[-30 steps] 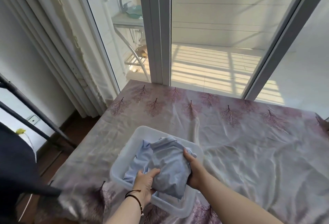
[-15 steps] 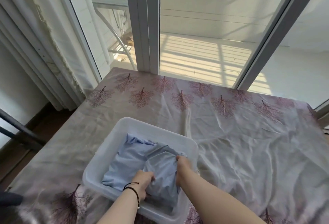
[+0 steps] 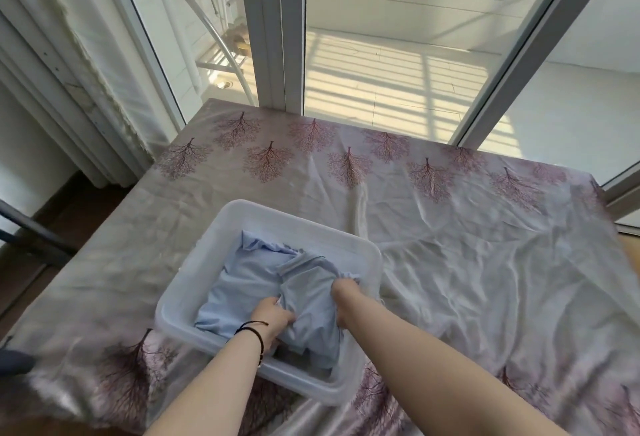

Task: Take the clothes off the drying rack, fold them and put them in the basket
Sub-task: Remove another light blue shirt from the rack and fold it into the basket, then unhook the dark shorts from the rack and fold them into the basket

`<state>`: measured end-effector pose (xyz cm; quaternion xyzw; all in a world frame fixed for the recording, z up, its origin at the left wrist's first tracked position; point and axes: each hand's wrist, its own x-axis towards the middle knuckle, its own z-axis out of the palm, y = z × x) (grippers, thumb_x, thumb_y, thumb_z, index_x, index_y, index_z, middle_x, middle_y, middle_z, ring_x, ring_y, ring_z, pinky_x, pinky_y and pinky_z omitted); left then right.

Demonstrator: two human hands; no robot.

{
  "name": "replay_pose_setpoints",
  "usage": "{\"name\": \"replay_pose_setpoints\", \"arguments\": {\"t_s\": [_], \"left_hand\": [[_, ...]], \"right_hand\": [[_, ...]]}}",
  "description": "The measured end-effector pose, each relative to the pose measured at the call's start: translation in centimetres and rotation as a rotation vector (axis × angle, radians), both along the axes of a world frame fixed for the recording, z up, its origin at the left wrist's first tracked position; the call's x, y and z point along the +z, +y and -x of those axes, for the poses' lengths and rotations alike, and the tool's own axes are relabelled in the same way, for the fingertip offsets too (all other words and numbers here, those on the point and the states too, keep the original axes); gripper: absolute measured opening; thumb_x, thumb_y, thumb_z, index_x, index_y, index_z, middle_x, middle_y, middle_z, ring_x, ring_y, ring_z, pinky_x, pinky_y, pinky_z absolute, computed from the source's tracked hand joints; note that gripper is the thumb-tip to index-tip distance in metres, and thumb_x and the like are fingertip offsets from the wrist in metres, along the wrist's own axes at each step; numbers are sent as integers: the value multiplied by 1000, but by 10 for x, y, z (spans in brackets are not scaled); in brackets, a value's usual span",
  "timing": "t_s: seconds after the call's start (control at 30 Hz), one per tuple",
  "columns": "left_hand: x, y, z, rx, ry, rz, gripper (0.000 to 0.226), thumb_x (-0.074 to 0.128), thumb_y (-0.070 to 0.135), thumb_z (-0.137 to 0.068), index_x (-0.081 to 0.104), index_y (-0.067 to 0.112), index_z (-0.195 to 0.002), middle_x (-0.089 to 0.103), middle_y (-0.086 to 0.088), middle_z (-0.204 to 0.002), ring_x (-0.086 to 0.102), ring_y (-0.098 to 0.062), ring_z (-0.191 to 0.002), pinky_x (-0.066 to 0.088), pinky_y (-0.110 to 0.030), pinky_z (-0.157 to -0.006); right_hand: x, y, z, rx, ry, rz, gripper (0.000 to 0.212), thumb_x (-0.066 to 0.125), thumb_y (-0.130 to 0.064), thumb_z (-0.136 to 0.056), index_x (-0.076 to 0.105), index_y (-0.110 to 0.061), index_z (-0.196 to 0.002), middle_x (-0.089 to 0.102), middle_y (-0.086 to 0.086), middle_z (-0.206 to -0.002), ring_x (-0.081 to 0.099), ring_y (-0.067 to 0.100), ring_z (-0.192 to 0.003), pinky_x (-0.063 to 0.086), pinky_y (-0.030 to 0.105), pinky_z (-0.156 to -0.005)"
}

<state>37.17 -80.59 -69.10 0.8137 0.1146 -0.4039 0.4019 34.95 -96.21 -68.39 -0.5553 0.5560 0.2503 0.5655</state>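
Pale blue-grey cloth, soft knit by the look: the folded garment (image 3: 311, 300) sits inside the basket (image 3: 221, 228), at its near-right part, on top of a lighter blue garment (image 3: 242, 283) already lying flat on the bottom.

Hands: left hand (image 3: 272, 319) has fingers curled into the garment's near-left edge, gripping it. Right hand (image 3: 343, 292) is at the far-right edge against the basket wall; fingers buried in the cloth, reads as gripping too, though fingertips are hidden. Hands are apart, one per side of the bundle.

Why held so, my judgement: two-sided grip keeps the fold from opening while it's lowered and seated; pressing at the edges tucks it under the rim. Step looks like placement, nearly done, release not yet made.

Look of the garment: loosely folded, not crisp. Creases run down the middle, a hem edge sticks up at the far side, near end bunches by the rim. Will prob. spring open a bit on release.

Outward: basket is translucent white plastic, rectangular, w/ rounded corners. It rests on a wrinkled sheet (image 3: 485, 262) w/ a purple tree print. Black band on left wrist (image 3: 251, 330). Beyond: glass sliding door (image 3: 398, 72), sunlit balcony floor. Dark bar (image 3: 34, 231) at far left, maybe the rack; can't tell.
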Motion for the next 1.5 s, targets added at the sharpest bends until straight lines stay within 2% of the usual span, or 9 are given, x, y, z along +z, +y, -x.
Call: {"name": "replay_pose_setpoints", "arguments": {"t_s": [0.1,0.2,0.27,0.4,0.73,1.0,1.17,1.37,1.5], "left_hand": [[9,-1,2,-249,-189,-228,38,66,24,-80,54,9,-112,63,-14,-116,60,-33,-108,49,-34,-89],[23,-2,13,-493,-507,-394,55,57,35,-83,44,16,-132,50,-13,-134,49,-35,-122,42,-39,-99],[25,-3,20,-750,-670,-392,71,52,54,-83,30,32,-147,30,-7,-154,30,-31,-141,31,-42,-111],[10,-2,22,-1150,-453,-400,97,48,78,-77,-6,47,-151,-26,1,-161,-19,-29,-149,2,-53,-120],[-8,-5,13,-1403,-271,-466,62,32,73,-90,6,61,-145,-30,-2,-159,-26,-31,-146,-13,-60,-115],[71,19,0,-1165,-528,-412,56,34,62,-97,9,59,-147,-11,7,-164,-4,-28,-152,5,-61,-116],[174,39,10,-595,-689,-1,43,52,32,-100,47,32,-143,49,-5,-142,51,-20,-125,35,-20,-98],[311,64,25,-111,-687,238,37,63,31,-94,60,28,-131,56,9,-116,55,-8,-113,45,-28,-98],[395,97,46,113,-579,453,34,66,27,-92,61,34,-125,65,16,-114,59,1,-111,50,-18,-89]], "right_hand": [[13,14,0,731,-44,525,57,49,-27,-100,32,-3,-148,32,16,-154,35,31,-140,29,38,-114],[31,30,8,512,-13,586,68,45,-18,-99,9,-3,-154,11,20,-160,19,36,-146,23,42,-116],[35,35,12,652,-39,673,81,48,-15,-95,-7,-10,-155,-13,18,-161,-4,37,-149,11,41,-119],[18,24,18,1239,-44,732,89,53,-25,-93,-9,-20,-155,-22,15,-160,-12,35,-149,3,46,-121],[-13,10,14,1542,246,656,92,54,-40,-93,-13,-25,-154,-9,19,-161,5,36,-149,10,51,-120],[86,21,1,1476,46,719,73,52,-22,-92,15,-18,-154,23,18,-156,34,35,-138,35,46,-110],[202,46,-7,1294,-211,682,34,50,-20,-93,54,-12,-126,58,12,-130,57,33,-116,48,39,-92],[340,65,-3,1069,-412,575,38,46,-20,-95,59,-4,-128,63,15,-125,60,31,-111,50,36,-92],[421,96,10,997,-609,511,36,52,-25,-93,65,-12,-123,67,6,-124,61,22,-112,46,28,-93]]}}
